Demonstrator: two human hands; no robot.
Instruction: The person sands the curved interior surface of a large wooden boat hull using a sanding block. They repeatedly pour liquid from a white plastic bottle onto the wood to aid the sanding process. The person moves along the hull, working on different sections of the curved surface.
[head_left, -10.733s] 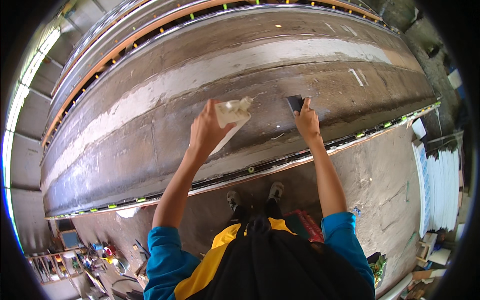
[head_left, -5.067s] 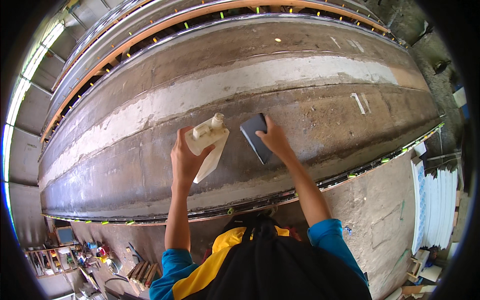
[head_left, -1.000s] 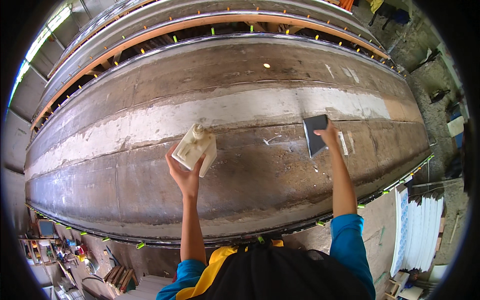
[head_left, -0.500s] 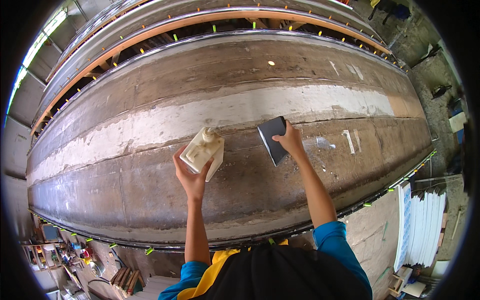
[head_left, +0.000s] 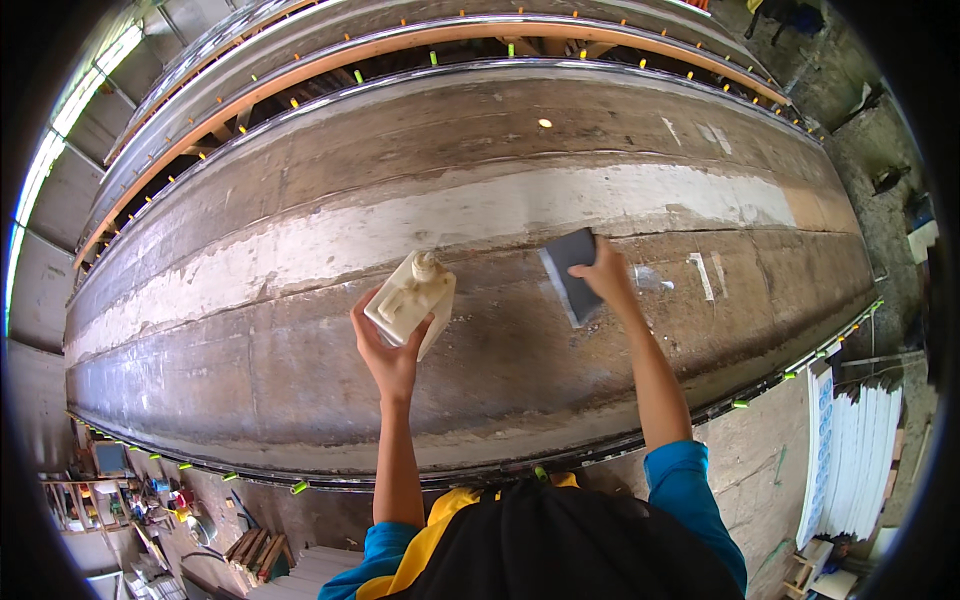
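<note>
Well, my left hand (head_left: 386, 362) clutched off-white plastic jug (head_left: 406, 308), right hand (head_left: 608, 278) pinched flat dark-grey rectangular spreader (head_left: 570, 262); slackened grip risked drop.

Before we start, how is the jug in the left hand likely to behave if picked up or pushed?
The jug is probably manageable in weight, since the left hand alone holds it, though its fill is hidden. Its boxy, flat sides suggest it would slide or tip rather than roll. Its crisp shape hints at fairly stiff walls.

Left grip (head_left: 385, 348) holds a jug (head_left: 410, 303) (cream-coloured); right grip (head_left: 607, 274) pinches a dark, flat spreader (head_left: 571, 268).
</note>
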